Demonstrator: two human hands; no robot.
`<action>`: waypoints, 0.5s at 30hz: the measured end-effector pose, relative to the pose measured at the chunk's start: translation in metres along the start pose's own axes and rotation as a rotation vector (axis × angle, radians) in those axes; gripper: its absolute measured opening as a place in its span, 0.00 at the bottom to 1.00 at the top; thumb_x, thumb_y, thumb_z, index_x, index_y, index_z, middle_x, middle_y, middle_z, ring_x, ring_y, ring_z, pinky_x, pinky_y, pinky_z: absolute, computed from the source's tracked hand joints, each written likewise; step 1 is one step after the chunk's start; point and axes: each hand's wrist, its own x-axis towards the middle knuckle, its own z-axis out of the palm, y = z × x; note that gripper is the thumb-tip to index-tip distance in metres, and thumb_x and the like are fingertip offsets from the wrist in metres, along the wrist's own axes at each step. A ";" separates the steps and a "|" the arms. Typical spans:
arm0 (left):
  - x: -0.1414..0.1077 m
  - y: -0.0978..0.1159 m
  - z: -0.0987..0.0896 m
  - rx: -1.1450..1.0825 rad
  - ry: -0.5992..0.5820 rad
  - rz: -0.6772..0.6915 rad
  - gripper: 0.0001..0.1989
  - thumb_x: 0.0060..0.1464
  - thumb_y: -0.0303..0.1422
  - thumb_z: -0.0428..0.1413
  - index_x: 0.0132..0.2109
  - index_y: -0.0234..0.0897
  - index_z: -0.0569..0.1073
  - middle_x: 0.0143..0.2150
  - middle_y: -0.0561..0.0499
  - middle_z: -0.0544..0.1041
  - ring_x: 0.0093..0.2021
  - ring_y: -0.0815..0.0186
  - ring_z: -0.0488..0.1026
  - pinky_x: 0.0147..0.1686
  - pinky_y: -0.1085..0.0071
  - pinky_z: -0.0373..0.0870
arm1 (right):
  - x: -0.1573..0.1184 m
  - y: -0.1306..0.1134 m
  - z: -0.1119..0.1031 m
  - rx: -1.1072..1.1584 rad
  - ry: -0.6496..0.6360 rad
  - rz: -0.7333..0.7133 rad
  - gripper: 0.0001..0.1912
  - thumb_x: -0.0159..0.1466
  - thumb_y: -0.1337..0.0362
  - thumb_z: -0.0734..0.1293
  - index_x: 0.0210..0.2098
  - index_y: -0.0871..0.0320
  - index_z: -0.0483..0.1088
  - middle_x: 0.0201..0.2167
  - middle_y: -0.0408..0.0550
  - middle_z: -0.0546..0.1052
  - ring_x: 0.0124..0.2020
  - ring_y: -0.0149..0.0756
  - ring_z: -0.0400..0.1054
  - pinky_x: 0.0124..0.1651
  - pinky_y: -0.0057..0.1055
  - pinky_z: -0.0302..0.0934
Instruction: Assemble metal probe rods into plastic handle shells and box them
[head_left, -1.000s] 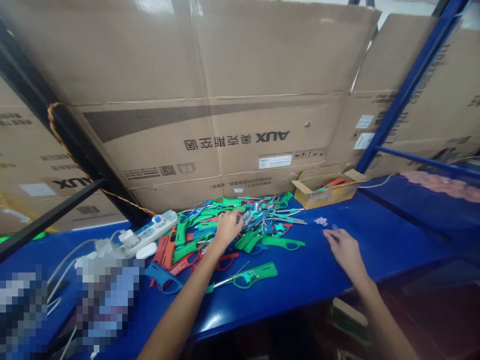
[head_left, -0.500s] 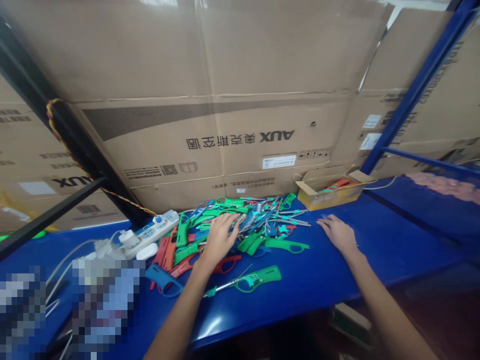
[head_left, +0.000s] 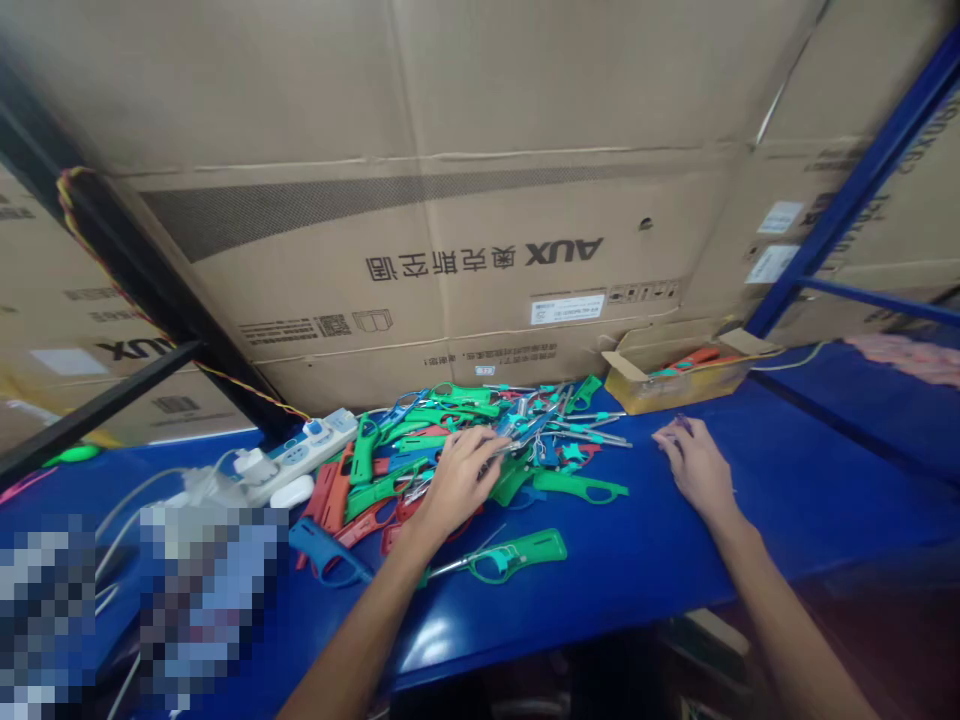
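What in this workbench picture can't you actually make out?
All in the head view:
- Whatever is under the left hand: its fingers and the pile hide it.
- What the right hand may be pinching: too small and blurred.
- The bottom of the box: its front wall hides it.
- The pink stuff: blurred, cut off by the right edge.
- Things at lower left: pixelated.

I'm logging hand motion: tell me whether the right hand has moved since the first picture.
Yes. Judged against the open yellow box, the right hand is now slightly closer to its near side.
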 end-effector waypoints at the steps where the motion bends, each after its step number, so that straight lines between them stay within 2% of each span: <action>1: 0.000 0.002 0.000 -0.014 0.013 0.001 0.11 0.67 0.30 0.48 0.53 0.40 0.71 0.49 0.47 0.74 0.53 0.60 0.71 0.54 0.61 0.63 | 0.000 -0.004 -0.001 0.042 0.033 -0.019 0.16 0.70 0.55 0.57 0.37 0.56 0.72 0.45 0.55 0.72 0.43 0.44 0.71 0.40 0.35 0.65; 4: 0.000 0.007 0.002 -0.034 0.051 -0.013 0.09 0.68 0.32 0.47 0.52 0.38 0.68 0.47 0.47 0.76 0.50 0.60 0.72 0.52 0.61 0.65 | -0.001 -0.025 -0.004 0.173 0.113 -0.092 0.14 0.71 0.55 0.57 0.39 0.56 0.69 0.43 0.55 0.72 0.43 0.44 0.71 0.44 0.38 0.65; 7: 0.000 0.009 0.005 -0.036 0.070 -0.030 0.08 0.68 0.32 0.47 0.51 0.38 0.67 0.44 0.48 0.78 0.45 0.61 0.74 0.51 0.60 0.66 | 0.002 -0.056 -0.002 0.293 0.146 -0.202 0.13 0.72 0.57 0.56 0.39 0.55 0.68 0.39 0.54 0.73 0.42 0.43 0.71 0.45 0.39 0.66; 12: -0.003 0.004 0.009 -0.030 0.104 -0.068 0.10 0.68 0.34 0.46 0.52 0.37 0.67 0.48 0.44 0.77 0.48 0.58 0.73 0.51 0.59 0.67 | 0.027 -0.123 0.017 0.477 0.052 -0.411 0.10 0.73 0.60 0.55 0.41 0.53 0.67 0.41 0.52 0.74 0.42 0.41 0.72 0.45 0.38 0.67; 15: -0.006 -0.003 0.011 -0.008 0.128 -0.114 0.11 0.68 0.33 0.44 0.53 0.35 0.65 0.49 0.42 0.76 0.47 0.57 0.73 0.48 0.59 0.69 | 0.045 -0.159 0.036 0.566 0.023 -0.451 0.10 0.73 0.60 0.56 0.41 0.53 0.66 0.41 0.53 0.74 0.44 0.42 0.71 0.47 0.41 0.67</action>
